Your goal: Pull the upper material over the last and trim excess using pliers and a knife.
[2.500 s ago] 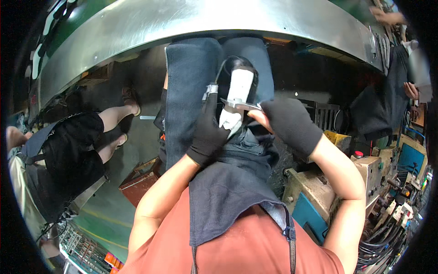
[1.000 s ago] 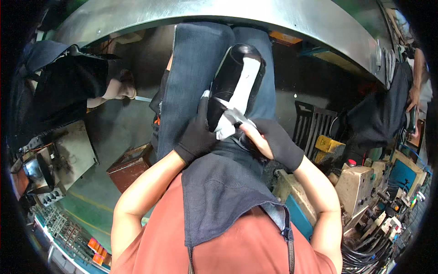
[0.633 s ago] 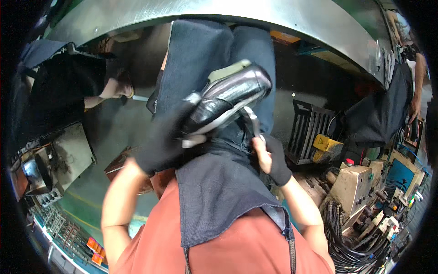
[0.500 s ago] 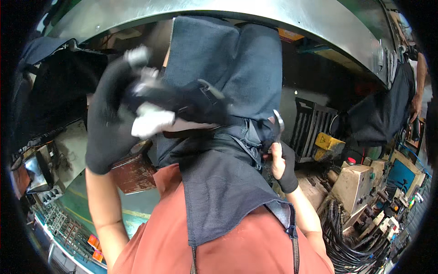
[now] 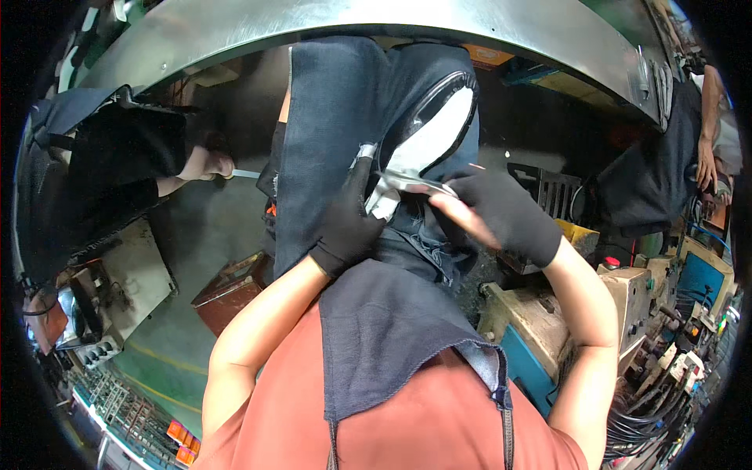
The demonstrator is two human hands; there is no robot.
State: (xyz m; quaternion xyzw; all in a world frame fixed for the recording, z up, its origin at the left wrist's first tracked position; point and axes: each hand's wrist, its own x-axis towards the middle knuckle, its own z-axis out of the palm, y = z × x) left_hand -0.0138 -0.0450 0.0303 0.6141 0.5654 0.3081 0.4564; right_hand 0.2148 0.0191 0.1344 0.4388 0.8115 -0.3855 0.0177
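A black shoe (image 5: 439, 129) with a pale, flat underside facing up lies over my denim-covered lap (image 5: 329, 125). My left hand (image 5: 352, 211), in a black glove with white-wrapped fingertips, grips the near end of the shoe. From the right, my right hand (image 5: 501, 207), in a black glove with bare finger ends, closes around a shiny metal hand tool (image 5: 407, 182). That tool reaches across the shoe's near end, close to my left fingers. Blur and the hands hide its exact kind.
A curved metal bench edge (image 5: 376, 23) spans the far side. Co-workers' arms show at left (image 5: 207, 163) and right (image 5: 707, 133). A brown box (image 5: 231, 290) stands on the floor at left; machines (image 5: 627, 298) with black hoses (image 5: 642, 427) stand at right.
My left hand has brought the shoe from the left onto my lap, and it now lies underside up. My right hand has risen with the metal tool to the shoe's near end.
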